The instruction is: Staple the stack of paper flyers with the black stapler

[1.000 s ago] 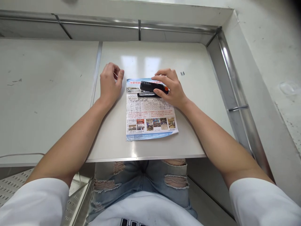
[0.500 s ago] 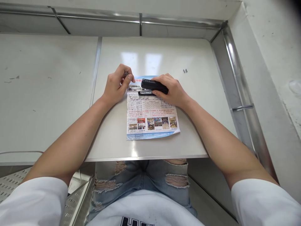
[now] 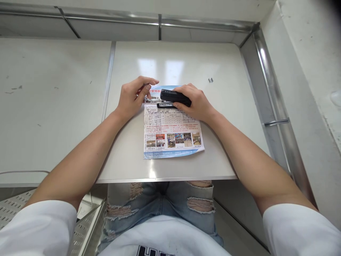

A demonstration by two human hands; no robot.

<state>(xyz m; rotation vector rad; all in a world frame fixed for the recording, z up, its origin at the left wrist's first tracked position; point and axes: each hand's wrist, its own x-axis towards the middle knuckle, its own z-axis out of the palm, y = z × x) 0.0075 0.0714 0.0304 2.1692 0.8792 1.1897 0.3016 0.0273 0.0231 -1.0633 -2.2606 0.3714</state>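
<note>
My right hand [image 3: 194,99] is wrapped round the rear of a black stapler [image 3: 170,96], which lies across a printed sheet. The stapler's top is raised off its base, and a silver metal rail [image 3: 152,100] sticks out of it to the left. Near the rail's end is my left hand [image 3: 137,91], with the index finger stretched out above the thumb and the other fingers curled together. Whatever lies between those fingers is too small to make out. Many staples run down the left side of the printed sheet [image 3: 173,124], whose lower right corner curls up.
Two small grey staple strips [image 3: 210,80] lie on the white table [image 3: 218,117] at the right. Dark scraps [image 3: 17,88] are scattered on the left tabletop. A metal-railed partition runs along the back and right side.
My left index finger has straightened out to the right, and the grey bit that showed between the left fingers is out of sight. My right hand and the stapler have stayed put.
</note>
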